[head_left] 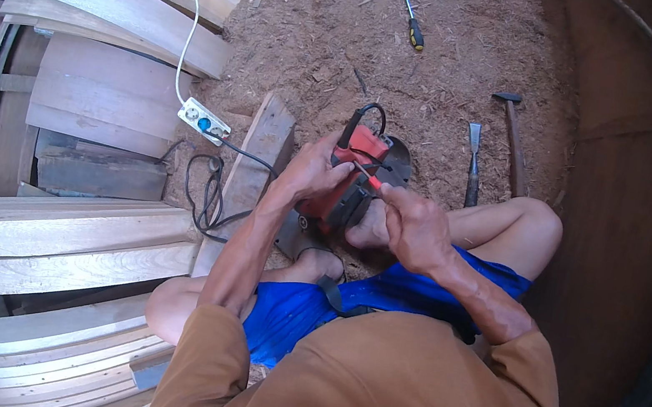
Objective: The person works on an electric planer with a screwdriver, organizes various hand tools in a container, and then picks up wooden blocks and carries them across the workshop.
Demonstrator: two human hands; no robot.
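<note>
The red tool [329, 202] is by the feet [371, 225], with the left hand [315, 173] holding its left side and the right hand [415, 227] curled around a small screwdriver [374, 181] against it. The tool looks heavy and hard, so it is best held by its thick body, not its cord [375, 107]. The screwdriver should be light and stiff, easy to hold by its red handle [376, 184].

Open floor [438, 128] left of chisel [474, 162]

Bright left, dim right (fisheye-bent edges).
</note>
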